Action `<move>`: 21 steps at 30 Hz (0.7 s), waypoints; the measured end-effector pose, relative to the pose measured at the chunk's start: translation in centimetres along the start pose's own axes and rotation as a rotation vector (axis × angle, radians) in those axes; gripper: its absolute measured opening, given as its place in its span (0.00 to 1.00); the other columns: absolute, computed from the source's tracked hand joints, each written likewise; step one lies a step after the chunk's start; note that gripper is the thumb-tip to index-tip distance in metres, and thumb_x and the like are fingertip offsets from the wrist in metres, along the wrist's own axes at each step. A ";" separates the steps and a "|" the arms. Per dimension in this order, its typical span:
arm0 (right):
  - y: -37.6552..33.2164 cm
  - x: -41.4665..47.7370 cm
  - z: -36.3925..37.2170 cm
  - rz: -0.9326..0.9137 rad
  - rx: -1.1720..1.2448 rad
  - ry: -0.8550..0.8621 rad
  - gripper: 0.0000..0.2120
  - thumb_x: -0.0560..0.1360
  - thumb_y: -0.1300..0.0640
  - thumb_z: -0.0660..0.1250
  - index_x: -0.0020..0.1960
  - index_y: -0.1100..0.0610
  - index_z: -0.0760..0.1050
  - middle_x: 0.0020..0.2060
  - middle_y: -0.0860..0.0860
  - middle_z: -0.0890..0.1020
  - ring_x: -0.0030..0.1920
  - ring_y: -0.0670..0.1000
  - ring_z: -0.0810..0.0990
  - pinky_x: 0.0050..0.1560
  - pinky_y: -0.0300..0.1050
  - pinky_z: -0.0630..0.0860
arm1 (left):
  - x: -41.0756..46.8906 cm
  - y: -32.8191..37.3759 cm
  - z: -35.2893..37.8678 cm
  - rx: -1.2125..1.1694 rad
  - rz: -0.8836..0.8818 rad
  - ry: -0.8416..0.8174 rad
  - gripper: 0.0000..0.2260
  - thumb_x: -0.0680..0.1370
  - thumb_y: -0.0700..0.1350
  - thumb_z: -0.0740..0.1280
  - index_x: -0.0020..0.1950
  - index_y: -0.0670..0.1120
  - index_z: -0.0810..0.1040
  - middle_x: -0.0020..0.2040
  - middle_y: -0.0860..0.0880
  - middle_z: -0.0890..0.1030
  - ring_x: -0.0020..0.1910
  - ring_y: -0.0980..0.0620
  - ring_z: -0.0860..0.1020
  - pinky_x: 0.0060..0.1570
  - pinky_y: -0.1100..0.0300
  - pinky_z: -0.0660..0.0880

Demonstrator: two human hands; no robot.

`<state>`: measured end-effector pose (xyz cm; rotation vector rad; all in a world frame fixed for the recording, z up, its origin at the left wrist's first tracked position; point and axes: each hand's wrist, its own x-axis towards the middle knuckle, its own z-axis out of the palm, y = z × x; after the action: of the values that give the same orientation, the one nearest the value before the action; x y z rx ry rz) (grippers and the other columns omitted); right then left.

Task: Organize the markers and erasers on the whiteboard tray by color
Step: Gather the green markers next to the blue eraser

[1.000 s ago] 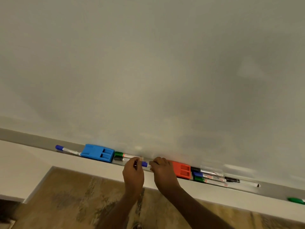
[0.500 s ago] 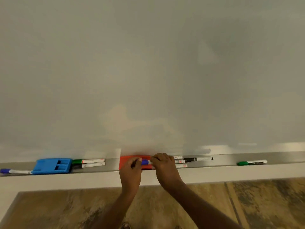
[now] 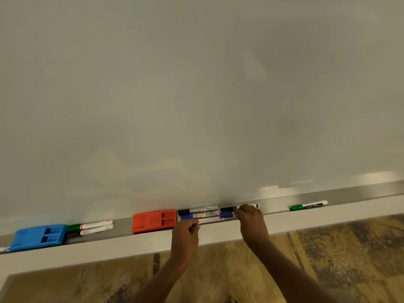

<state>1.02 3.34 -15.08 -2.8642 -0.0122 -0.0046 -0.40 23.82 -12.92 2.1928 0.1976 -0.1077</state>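
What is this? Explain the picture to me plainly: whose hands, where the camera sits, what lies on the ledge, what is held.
No machine here: a person works with bare hands, and one camera worn on the head looks down at them. Facing them is a whiteboard with a metal tray along its foot. On the tray, left to right: a blue eraser, two markers beside it, a red eraser, a cluster of black and blue markers, and a lone green marker. The left hand pinches the left end of the near marker; the right hand touches the right end of the cluster, its grip unclear.
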 end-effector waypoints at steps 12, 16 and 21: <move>3.9 1.2 1.3 -0.036 -0.028 -0.107 0.15 0.75 0.63 0.66 0.61 0.54 0.75 0.57 0.52 0.79 0.59 0.53 0.74 0.63 0.47 0.69 | -1.1 -0.6 2.9 0.182 -0.084 -0.151 0.11 0.77 0.40 0.65 0.59 0.42 0.79 0.56 0.46 0.82 0.52 0.55 0.77 0.52 0.70 0.66; 4.1 1.4 1.6 -0.072 -0.044 -0.134 0.15 0.76 0.60 0.66 0.62 0.52 0.74 0.59 0.52 0.78 0.62 0.53 0.73 0.66 0.50 0.67 | -1.5 -0.8 3.3 0.199 -0.113 -0.168 0.11 0.77 0.40 0.65 0.59 0.43 0.79 0.56 0.46 0.81 0.51 0.56 0.76 0.53 0.69 0.67; 4.4 1.4 1.6 -0.084 -0.038 -0.121 0.15 0.76 0.64 0.63 0.61 0.53 0.75 0.59 0.52 0.79 0.60 0.53 0.75 0.65 0.50 0.67 | -1.9 -1.0 3.6 0.221 -0.122 -0.176 0.11 0.78 0.41 0.65 0.59 0.43 0.79 0.56 0.46 0.81 0.52 0.56 0.76 0.53 0.69 0.67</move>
<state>2.43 -0.41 -17.83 -2.8956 -0.1581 0.1528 -2.51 21.25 -15.54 2.3744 0.2298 -0.4062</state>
